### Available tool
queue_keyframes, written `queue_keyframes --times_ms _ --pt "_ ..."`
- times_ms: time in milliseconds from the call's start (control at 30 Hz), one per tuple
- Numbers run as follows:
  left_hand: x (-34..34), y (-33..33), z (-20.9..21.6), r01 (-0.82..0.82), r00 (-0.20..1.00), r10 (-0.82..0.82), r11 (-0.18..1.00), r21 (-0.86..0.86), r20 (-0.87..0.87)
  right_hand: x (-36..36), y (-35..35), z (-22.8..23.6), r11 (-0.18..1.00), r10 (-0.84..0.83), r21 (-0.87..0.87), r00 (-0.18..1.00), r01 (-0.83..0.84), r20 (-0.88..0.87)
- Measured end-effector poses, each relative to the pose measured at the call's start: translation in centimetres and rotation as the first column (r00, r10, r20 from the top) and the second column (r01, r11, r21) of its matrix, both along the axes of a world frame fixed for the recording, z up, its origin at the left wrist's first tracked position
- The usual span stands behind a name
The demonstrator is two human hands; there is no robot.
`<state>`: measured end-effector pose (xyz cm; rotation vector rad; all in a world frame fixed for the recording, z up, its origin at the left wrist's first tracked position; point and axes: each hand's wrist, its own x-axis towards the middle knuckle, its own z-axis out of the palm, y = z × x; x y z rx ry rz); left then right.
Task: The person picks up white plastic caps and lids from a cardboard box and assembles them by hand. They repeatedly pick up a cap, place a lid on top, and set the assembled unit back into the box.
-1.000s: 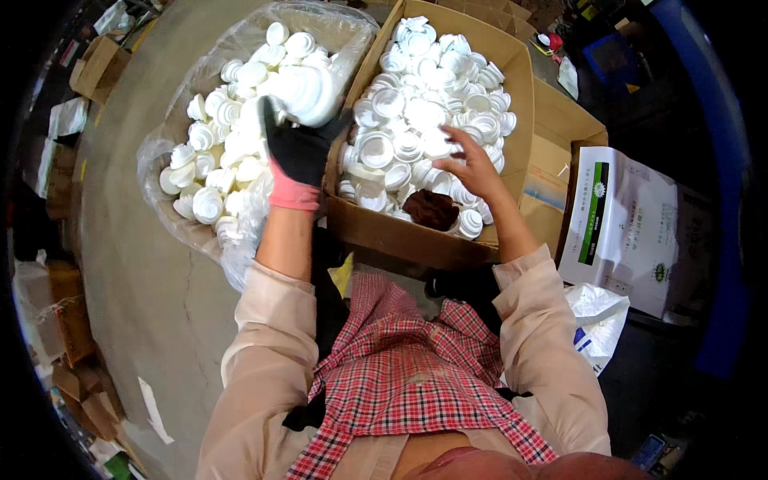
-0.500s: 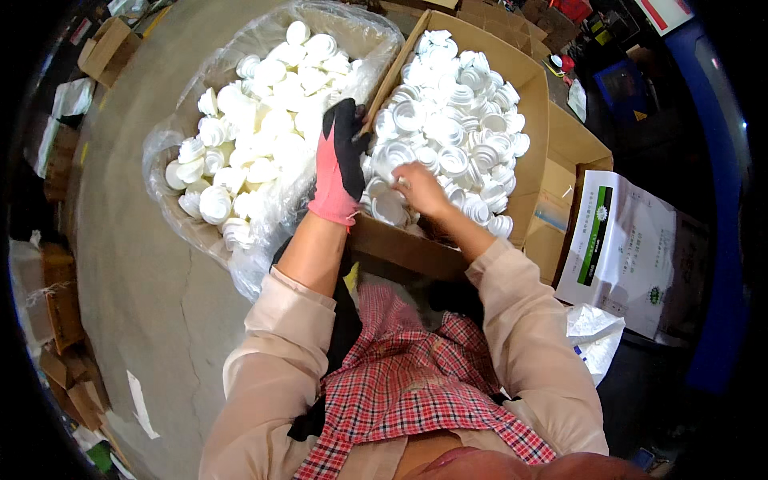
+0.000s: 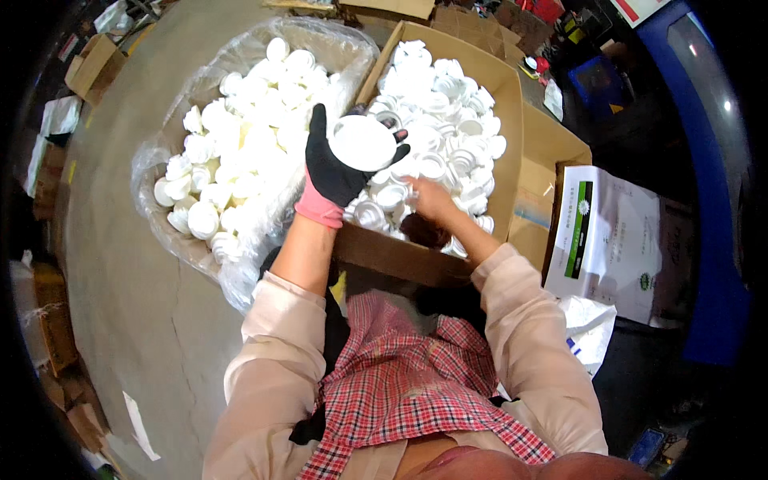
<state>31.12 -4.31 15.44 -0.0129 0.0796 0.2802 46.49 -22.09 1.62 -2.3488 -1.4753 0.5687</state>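
Observation:
My left hand (image 3: 340,170), in a black and pink glove, cradles a round white plastic cap (image 3: 362,144) in its palm, with fingers curled behind its edge and the thumb apart. The cap is held above the near left side of a cardboard box (image 3: 400,258) filled with loose white ribbed plastic caps (image 3: 432,166). My bare right hand (image 3: 434,202) is low over the caps in that box, just right of the left hand. Its fingers are bent together at the tips; what they hold, if anything, I cannot make out.
Left of the box stands another box lined with clear plastic (image 3: 152,172), heaped with white caps (image 3: 240,136). An open cardboard box (image 3: 532,188) and a white printed carton (image 3: 612,240) are on the right. A blue machine panel (image 3: 716,208) borders the far right.
My left hand has turned palm up from the box edge, and a white cap now shows in it. My right hand has shifted slightly, staying over the caps. The view has moved a little.

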Motion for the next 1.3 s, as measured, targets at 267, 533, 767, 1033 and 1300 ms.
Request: queue_keyframes --times_ms 267,533,767,1033,1300 --pt "0.7 -0.5 1.3 0.013 0.981 -0.03 0.996 0.088 0.192 0.9 -0.1 -2.1 0.994 0.058 0.091 0.998 -0.055 -0.032" --pt "1.2 -1.4 0.4 0.248 0.916 -0.284 0.956 0.155 0.282 0.4 -2.8 14.0 0.7 0.28 0.644 0.711 0.309 -0.645" --pt "2.1 -2.8 -2.0 0.012 0.995 0.087 0.454 0.891 -0.057 1.5 -4.3 15.4 0.559 0.155 0.703 0.777 0.44 -0.61" --pt "3.0 -6.3 -1.1 0.022 0.971 0.235 0.112 0.993 -0.048 -1.8 -3.5 16.1 0.724 0.06 0.672 0.956 0.157 -0.287" --pt "2.9 -7.3 1.3 -0.061 0.983 0.177 0.052 0.997 0.051 -1.4 -4.3 16.0 0.719 0.053 0.695 0.998 -0.022 -0.024"
